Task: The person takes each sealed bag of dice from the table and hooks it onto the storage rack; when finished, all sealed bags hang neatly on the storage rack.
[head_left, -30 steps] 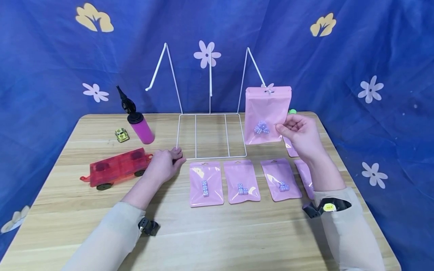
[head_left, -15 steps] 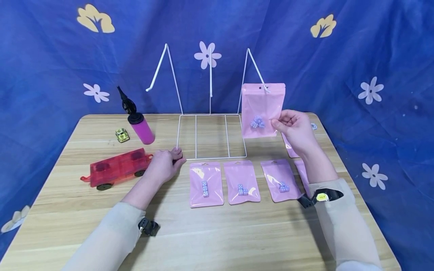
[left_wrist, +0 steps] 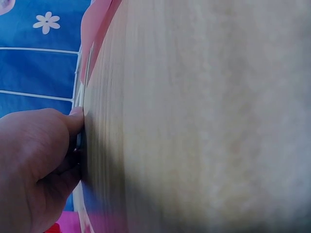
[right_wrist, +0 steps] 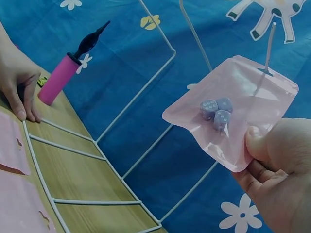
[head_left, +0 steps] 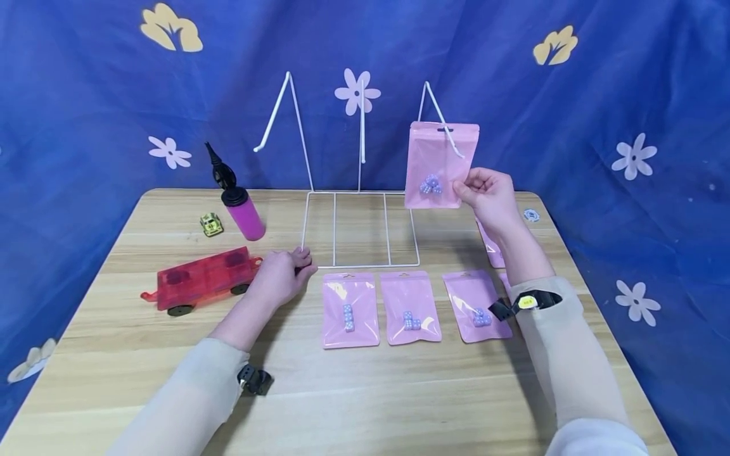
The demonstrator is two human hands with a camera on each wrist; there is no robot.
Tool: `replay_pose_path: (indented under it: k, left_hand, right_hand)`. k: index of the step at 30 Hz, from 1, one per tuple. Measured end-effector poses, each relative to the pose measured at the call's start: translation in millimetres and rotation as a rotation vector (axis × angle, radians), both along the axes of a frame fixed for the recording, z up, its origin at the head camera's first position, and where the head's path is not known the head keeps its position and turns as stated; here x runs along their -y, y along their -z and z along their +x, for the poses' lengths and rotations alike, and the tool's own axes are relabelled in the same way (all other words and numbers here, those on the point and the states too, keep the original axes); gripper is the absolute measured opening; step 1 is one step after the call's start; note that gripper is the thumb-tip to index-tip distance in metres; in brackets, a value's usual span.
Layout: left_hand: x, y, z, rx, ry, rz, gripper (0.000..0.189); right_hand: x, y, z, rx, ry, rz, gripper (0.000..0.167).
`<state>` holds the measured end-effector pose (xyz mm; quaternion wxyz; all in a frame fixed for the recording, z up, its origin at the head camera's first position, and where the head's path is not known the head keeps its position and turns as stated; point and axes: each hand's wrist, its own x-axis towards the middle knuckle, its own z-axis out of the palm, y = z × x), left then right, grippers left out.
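Observation:
My right hand (head_left: 490,196) pinches the lower right edge of a pink zip bag (head_left: 424,149), thumb in front. Several small purple dice (right_wrist: 210,108) show through it. The right hook (right_wrist: 270,46) of a white wire rack (head_left: 371,265) passes through the bag's hang hole, its tip sticking out in front. My left hand (head_left: 285,275) holds the rack's front left base corner between thumb and fingers. Three more pink dice bags lie in a row before the rack: left (head_left: 365,332), middle (head_left: 393,297) and right (head_left: 464,294). The rack's left and middle hooks carry nothing.
A red toy trailer (head_left: 199,282) lies left of my left hand. Behind it stand a magenta hand pump (head_left: 249,218) and a yellow toy car (head_left: 211,224). More pink bags lie partly hidden under my right arm; a chip (head_left: 531,215) lies at the right edge.
My right hand has moved the bag up and back along the right hook, so more of the hook juts out in front. My left hand stays on the rack; the head view has shifted slightly.

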<state>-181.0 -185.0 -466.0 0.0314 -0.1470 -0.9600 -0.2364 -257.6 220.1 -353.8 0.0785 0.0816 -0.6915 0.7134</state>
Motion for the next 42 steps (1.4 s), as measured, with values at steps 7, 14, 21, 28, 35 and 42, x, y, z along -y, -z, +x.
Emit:
replay_pose_path:
  k: [7, 14, 21, 28, 35, 42]
  left_hand:
    - [-0.6, -0.4, -1.7, 0.008, -0.004, 0.003, 0.036]
    - [-0.4, 1.6, -1.0, 0.012, -0.006, 0.006, 0.036]
    - [-5.7, 0.2, -2.2, 0.017, 0.003, 0.006, 0.035]
    - [-0.5, -0.5, -2.1, 0.028, 0.005, -0.007, 0.033]
    - [-0.4, -2.4, -0.8, 0.043, -0.009, 0.004, 0.035]
    - [1.0, -2.1, -0.1, 0.04, -0.007, 0.007, 0.035]
  right_hand:
    - [6, -3.7, -22.1, 0.032, 0.042, -0.007, 0.013]
    - [10, -4.7, -40.2, 0.084, 0.053, -0.028, 0.011]
    - [9, -6.8, -50.7, 0.122, 0.072, -0.043, 0.006]
    - [13, -4.4, -56.0, 0.156, 0.062, -0.062, 0.002]
    - [-2, -3.6, -53.1, 0.079, 0.048, -0.035, 0.014]
    - [-30, -1.8, -37.8, 0.068, 0.042, 0.016, 0.016]
